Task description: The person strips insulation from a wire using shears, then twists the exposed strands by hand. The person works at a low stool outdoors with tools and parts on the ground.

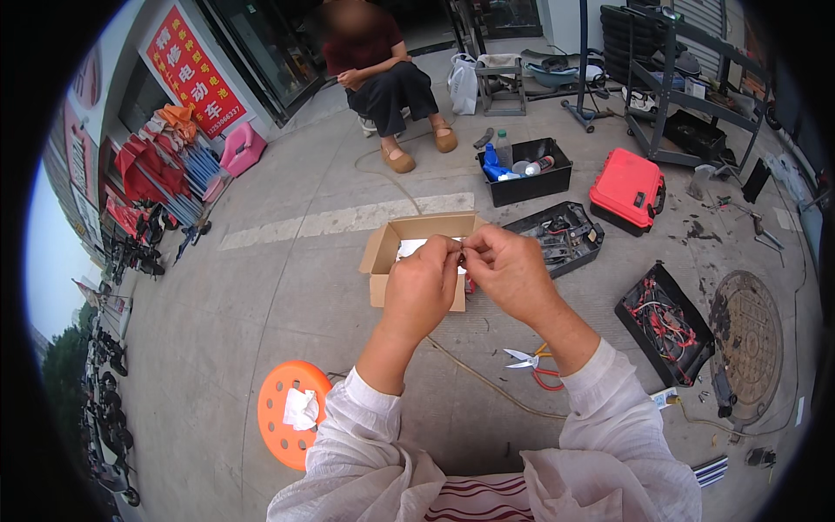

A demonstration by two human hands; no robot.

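Both of my hands are raised in front of me, with their fingertips pinched close together. My left hand (421,280) and my right hand (508,265) meet at a small dark piece between the fingers, too small to name. Behind and below them stands an open cardboard box (383,252) with something white inside, partly covered by my hands. Scissors (524,358) with orange-red handles lie on the ground below my right wrist, blades apart.
An orange stool (277,418) with white paper stands at left. To the right are a black tray of wires (665,326), a black case of parts (561,235), a bottle bin (539,190) and a red toolbox (628,187). A cable (487,383) crosses the ground. A person (383,78) sits ahead.
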